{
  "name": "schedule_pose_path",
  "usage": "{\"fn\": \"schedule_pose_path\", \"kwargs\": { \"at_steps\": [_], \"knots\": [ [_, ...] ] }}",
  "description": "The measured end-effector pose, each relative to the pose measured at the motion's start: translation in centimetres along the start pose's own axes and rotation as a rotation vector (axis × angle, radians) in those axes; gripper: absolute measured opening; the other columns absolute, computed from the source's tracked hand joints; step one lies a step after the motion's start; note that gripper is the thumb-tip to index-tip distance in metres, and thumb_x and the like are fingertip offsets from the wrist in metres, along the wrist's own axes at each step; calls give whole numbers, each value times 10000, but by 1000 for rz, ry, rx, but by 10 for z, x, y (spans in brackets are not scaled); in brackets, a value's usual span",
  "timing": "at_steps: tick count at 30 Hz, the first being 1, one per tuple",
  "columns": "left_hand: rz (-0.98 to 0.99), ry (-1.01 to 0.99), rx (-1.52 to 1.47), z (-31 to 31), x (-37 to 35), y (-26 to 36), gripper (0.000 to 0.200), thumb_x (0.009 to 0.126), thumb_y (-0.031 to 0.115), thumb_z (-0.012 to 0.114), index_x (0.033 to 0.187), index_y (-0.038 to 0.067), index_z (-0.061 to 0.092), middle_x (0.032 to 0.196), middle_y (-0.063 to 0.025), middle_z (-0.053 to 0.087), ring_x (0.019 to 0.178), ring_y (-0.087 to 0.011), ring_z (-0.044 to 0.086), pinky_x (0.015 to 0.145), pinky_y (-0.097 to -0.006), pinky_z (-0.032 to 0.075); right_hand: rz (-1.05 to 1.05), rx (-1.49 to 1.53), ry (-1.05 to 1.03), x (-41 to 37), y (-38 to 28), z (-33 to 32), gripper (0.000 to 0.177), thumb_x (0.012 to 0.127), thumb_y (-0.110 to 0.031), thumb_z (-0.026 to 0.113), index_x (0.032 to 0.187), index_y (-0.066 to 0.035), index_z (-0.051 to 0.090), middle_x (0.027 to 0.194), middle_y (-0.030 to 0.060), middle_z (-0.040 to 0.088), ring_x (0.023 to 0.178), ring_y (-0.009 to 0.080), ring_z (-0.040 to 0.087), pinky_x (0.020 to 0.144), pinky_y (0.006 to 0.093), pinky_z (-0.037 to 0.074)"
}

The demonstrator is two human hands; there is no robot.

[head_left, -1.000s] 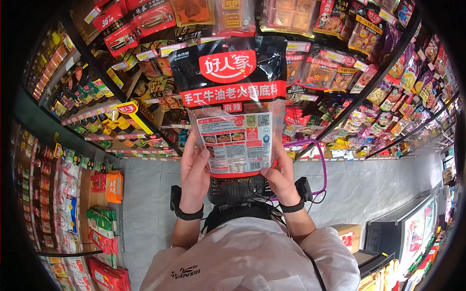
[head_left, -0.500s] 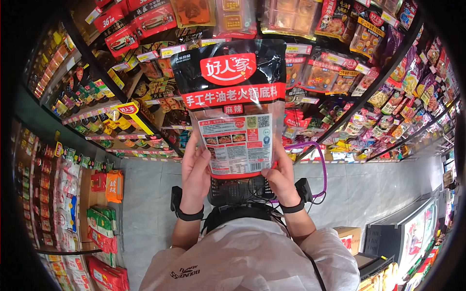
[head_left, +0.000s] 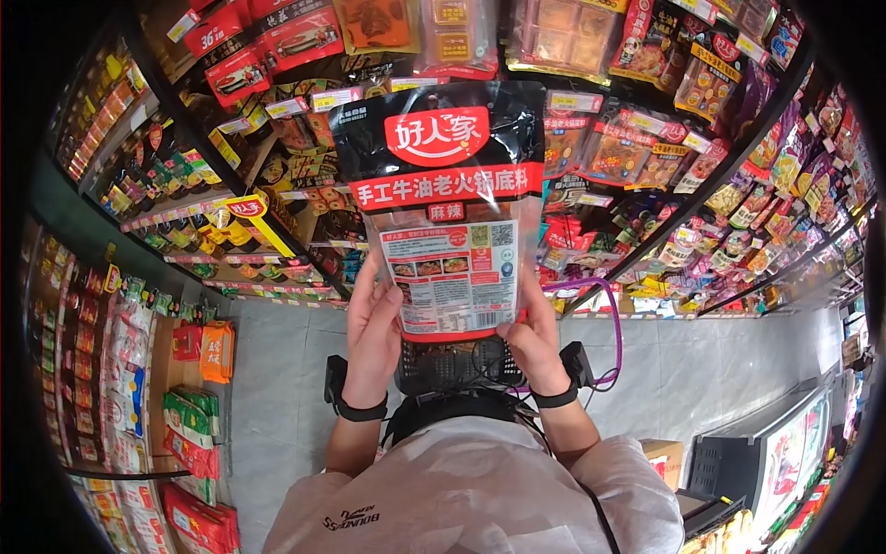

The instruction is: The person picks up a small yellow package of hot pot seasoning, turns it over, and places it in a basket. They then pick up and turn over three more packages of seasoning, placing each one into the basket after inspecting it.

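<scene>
A large black, red and clear pouch of hotpot soup base is held upright in front of me, its printed back label with small food photos and codes facing me. My left hand grips its lower left edge, thumb on the front face. Opposite, my right hand pinches the lower right corner, thumb near the barcode. The fingers behind the pouch are hidden. Below it, partly covered, is a dark basket close to my body.
Shelves of packaged seasonings curve around ahead of me. At left, green and red bags sit on a low shelf. A purple loop stands right of the basket. A black-sided display case is at lower right, over grey floor tiles.
The view has shifted slightly, so the shelves sit a little differently behind the pouch. Both hands keep the same hold, and the pouch has barely moved.
</scene>
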State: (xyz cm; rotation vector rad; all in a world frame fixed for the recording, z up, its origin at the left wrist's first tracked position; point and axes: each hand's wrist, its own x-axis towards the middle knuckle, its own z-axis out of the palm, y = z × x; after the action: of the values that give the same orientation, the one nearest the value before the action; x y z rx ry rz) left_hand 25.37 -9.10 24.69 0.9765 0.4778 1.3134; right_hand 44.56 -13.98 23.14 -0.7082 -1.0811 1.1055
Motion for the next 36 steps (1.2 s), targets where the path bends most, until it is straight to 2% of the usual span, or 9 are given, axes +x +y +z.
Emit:
{"fn": "schedule_pose_path", "kwargs": {
  "at_steps": [3, 12, 15, 24, 27, 30, 36],
  "knots": [
    [-3, 11, -79, 1, 3, -1, 581, 951, 12, 469, 1480, 17, 229, 1397, -118, 450, 1269, -181, 453, 1048, -329, 366, -7, -2, 4, 1, 0, -1, 812, 656, -8, 505, 1436, 57, 288, 1377, 127, 451, 1317, 203, 379, 1098, 325, 239],
    [-34, -3, -68, -5, 9, -5, 582, 955, 19, 470, 1483, 21, 225, 1395, -121, 453, 1261, -178, 461, 1039, -325, 373, 15, 9, 12, 3, 6, -5, 806, 667, -1, 508, 1439, 53, 283, 1377, 125, 448, 1313, 201, 382, 1095, 321, 244],
    [-52, -7, -20, -5, 9, -3, 590, 956, 80, 489, 1483, 39, 228, 1414, -73, 432, 1283, -181, 426, 1079, -357, 324, 13, -20, 38, 3, 8, -5, 800, 674, -9, 514, 1438, 54, 283, 1372, 124, 452, 1309, 201, 385, 1091, 318, 249],
    [-42, 5, -63, -11, 11, -3, 572, 949, 5, 462, 1476, 19, 241, 1408, -112, 437, 1276, -178, 442, 1055, -330, 356, -9, 10, 23, 8, 10, 1, 797, 680, -38, 525, 1432, 67, 283, 1375, 140, 450, 1306, 210, 391, 1093, 320, 244],
    [-34, -13, -7, -13, 12, -2, 589, 950, 75, 494, 1480, 39, 240, 1404, -71, 441, 1275, -175, 431, 1076, -348, 328, -2, 2, 24, 8, 11, 3, 797, 677, -32, 522, 1431, 66, 285, 1377, 142, 448, 1312, 213, 387, 1099, 325, 238],
    [-39, -6, -73, -14, 11, 1, 564, 949, -2, 455, 1474, 14, 250, 1385, -111, 464, 1257, -178, 461, 1049, -329, 362, -11, 2, 31, 7, 12, 8, 795, 675, -26, 518, 1431, 65, 288, 1380, 145, 446, 1317, 217, 384, 1102, 328, 235],
    [-47, 8, -71, -20, 8, 4, 562, 947, -7, 448, 1472, 8, 249, 1379, -112, 470, 1244, -168, 473, 1038, -318, 373, -6, 2, 18, 7, 16, 12, 797, 666, -19, 512, 1428, 66, 292, 1374, 144, 449, 1313, 217, 387, 1102, 328, 236]
  ]
}}
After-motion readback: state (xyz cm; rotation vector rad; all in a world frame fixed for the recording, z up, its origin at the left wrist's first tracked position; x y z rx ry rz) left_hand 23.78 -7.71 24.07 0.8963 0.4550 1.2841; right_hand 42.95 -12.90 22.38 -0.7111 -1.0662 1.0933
